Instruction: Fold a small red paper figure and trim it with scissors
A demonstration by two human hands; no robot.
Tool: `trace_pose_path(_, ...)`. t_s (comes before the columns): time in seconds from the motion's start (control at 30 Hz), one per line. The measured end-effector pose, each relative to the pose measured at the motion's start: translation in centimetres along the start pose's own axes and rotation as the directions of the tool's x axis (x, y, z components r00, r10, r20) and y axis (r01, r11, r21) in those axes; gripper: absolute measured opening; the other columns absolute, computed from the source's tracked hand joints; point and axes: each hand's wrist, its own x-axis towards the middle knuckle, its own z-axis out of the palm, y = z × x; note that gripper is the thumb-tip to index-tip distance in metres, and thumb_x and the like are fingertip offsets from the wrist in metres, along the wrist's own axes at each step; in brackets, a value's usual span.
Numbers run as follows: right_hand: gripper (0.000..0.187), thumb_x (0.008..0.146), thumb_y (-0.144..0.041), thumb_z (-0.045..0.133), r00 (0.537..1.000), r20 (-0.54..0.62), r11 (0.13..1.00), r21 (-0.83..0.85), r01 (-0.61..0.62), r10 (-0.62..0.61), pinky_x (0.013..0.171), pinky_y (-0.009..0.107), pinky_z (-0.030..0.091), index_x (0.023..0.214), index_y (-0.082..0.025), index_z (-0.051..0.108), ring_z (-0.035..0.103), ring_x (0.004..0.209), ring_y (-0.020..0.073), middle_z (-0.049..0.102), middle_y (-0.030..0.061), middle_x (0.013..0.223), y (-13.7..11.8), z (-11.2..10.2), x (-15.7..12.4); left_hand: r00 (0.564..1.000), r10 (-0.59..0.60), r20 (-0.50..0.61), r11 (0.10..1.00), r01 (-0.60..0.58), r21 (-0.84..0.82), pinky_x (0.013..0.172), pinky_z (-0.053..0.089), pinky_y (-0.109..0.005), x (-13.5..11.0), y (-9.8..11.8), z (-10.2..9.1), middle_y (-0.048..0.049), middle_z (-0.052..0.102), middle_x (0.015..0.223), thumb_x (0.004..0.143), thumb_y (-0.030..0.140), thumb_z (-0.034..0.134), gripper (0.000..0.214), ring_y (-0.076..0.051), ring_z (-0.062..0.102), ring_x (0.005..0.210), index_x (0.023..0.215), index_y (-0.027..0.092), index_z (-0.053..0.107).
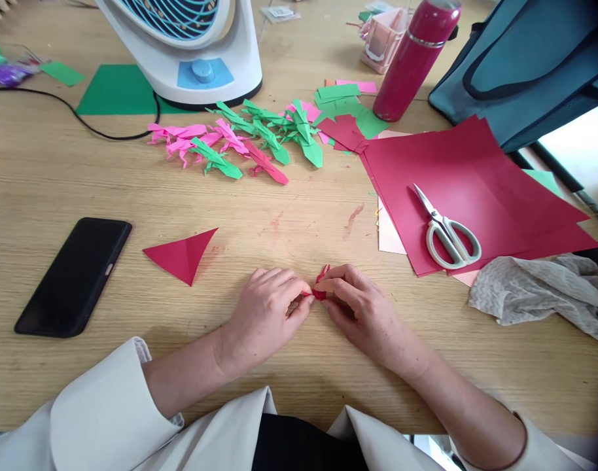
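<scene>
My left hand (264,314) and my right hand (360,307) meet near the table's front edge, fingers pinched together on a small folded red paper piece (320,286), mostly hidden between the fingertips. A red paper triangle (181,255) lies flat to the left of my left hand. Farther back lies a row of finished folded paper figures (240,140) in pink, green and red.
A black phone (76,275) lies at the left. Scissors (449,232) rest on red paper sheets (475,176) at the right, beside a grey cloth (544,291). At the back stand a white fan (191,52), a red bottle (414,59) and a blue bag (529,59).
</scene>
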Motion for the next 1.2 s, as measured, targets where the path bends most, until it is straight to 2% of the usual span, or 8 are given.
trace_pose_path(0.3,0.025,0.093,-0.008,0.050,1.000,0.007,1.000,-0.017,-0.006,0.006,0.089,0.037,0.052,0.110,-0.023,0.062,0.059,0.103,0.0211,0.059,0.0083,0.109,0.01,0.05,0.03,0.997,-0.050,0.059,0.994,0.044,0.096,0.070,0.038,-0.033,0.65,0.57,0.02,0.0001,0.060,0.078,0.080,0.012,0.056,0.009,-0.016,0.055,0.074,0.075,0.019,0.055)
trace_pose_path(0.5,0.027,0.093,-0.008,0.049,1.000,0.004,1.000,-0.009,-0.013,0.013,0.091,0.038,0.052,0.110,-0.024,0.062,0.059,0.105,0.0215,0.058,0.0081,0.110,0.00,0.05,-0.05,0.995,-0.027,0.100,0.983,0.008,0.183,0.069,0.036,-0.035,0.69,0.66,0.04,-0.0025,0.059,0.081,0.081,0.016,0.055,0.006,-0.019,0.055,0.078,0.077,0.020,0.056)
trace_pose_path(0.77,0.027,0.094,-0.010,0.050,1.000,0.002,1.000,-0.015,-0.007,0.007,0.090,0.038,0.052,0.113,-0.025,0.062,0.060,0.104,0.0217,0.059,0.0084,0.109,-0.14,-0.12,0.02,0.991,-0.048,0.121,0.994,0.035,0.104,0.069,0.038,-0.034,0.78,0.38,-0.52,-0.0003,0.058,0.078,0.085,0.012,0.050,0.010,-0.017,0.055,0.073,0.078,0.019,0.053)
trace_pose_path(0.97,0.025,0.094,-0.010,0.049,1.000,0.015,1.000,-0.017,-0.013,0.013,0.091,0.038,0.052,0.112,-0.024,0.061,0.059,0.105,0.0211,0.058,0.0084,0.111,-0.18,-0.08,-0.03,0.995,-0.058,0.084,0.991,0.047,0.127,0.070,0.039,-0.034,0.77,0.42,-0.27,-0.0002,0.059,0.079,0.081,0.014,0.055,0.007,-0.017,0.056,0.074,0.078,0.019,0.053)
trace_pose_path(1.1,0.026,0.094,-0.010,0.049,1.000,0.018,1.000,-0.014,-0.015,0.015,0.091,0.039,0.052,0.111,-0.024,0.062,0.058,0.105,0.0218,0.058,0.0085,0.111,-0.16,-0.07,0.02,0.993,-0.046,0.108,0.986,0.028,0.166,0.069,0.038,-0.034,0.78,0.50,-0.38,-0.0017,0.058,0.080,0.083,0.015,0.053,0.007,-0.018,0.056,0.075,0.078,0.020,0.054)
trace_pose_path(1.2,0.026,0.094,-0.009,0.049,1.000,0.022,1.000,-0.022,-0.019,0.019,0.091,0.038,0.052,0.111,-0.023,0.062,0.058,0.105,0.0215,0.058,0.0086,0.110,-0.16,-0.06,0.03,0.993,-0.054,0.108,0.991,0.039,0.130,0.068,0.037,-0.033,0.78,0.44,-0.40,-0.0013,0.058,0.080,0.084,0.014,0.053,0.008,-0.017,0.056,0.075,0.078,0.019,0.056)
